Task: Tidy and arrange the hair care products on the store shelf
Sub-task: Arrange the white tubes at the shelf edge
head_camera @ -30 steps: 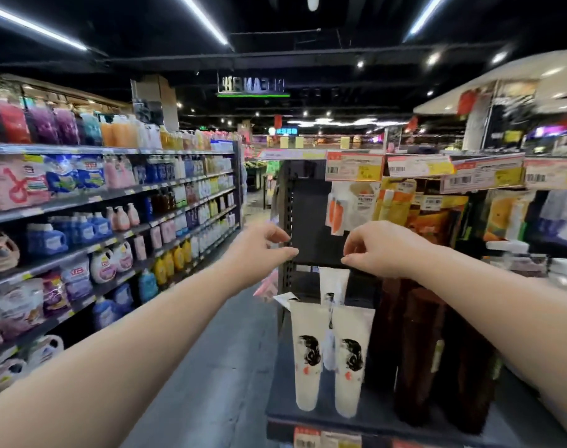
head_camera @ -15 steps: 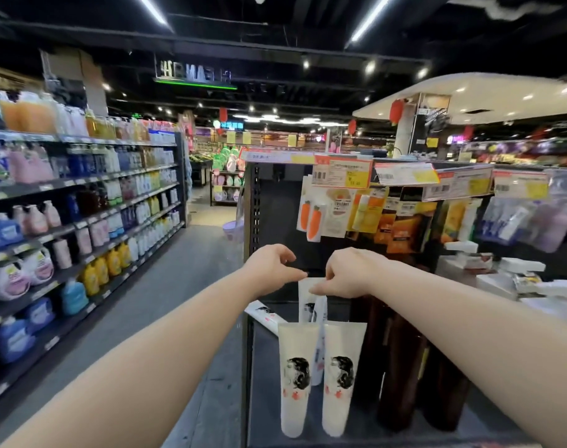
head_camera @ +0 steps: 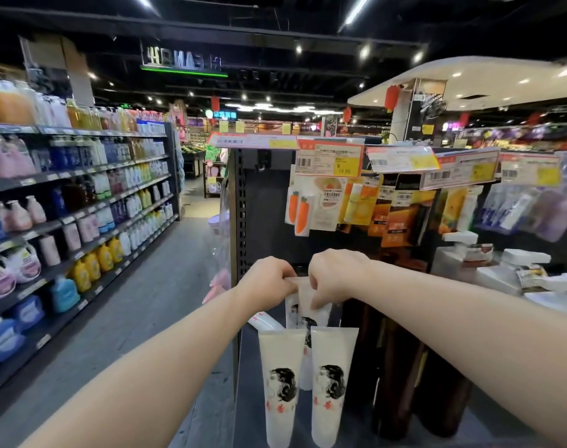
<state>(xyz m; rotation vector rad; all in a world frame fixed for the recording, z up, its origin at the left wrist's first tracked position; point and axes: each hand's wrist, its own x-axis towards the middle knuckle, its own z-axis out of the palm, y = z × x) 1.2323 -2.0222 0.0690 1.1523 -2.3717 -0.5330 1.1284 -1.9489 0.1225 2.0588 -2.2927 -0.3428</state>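
Reaching forward with both arms stretched out, the left hand (head_camera: 269, 279) and right hand (head_camera: 335, 276) meet at the flat top edge of a white tube (head_camera: 303, 305) standing at the back of the dark shelf (head_camera: 249, 383), each grip pinching that edge from its own side. Two matching tubes (head_camera: 280, 383) stand in front of it, beside dark brown bottles (head_camera: 395, 376). Half a second ago the hands hovered just above the tube; now they have dropped onto it and closed.

Both forearms seen bare to frame edge, no sleeves worn. Left hand (head_camera: 269, 281) and right hand (head_camera: 335, 279) ungloved; fingers (head_camera: 317, 297) seen bare. Nails too small to be judged.
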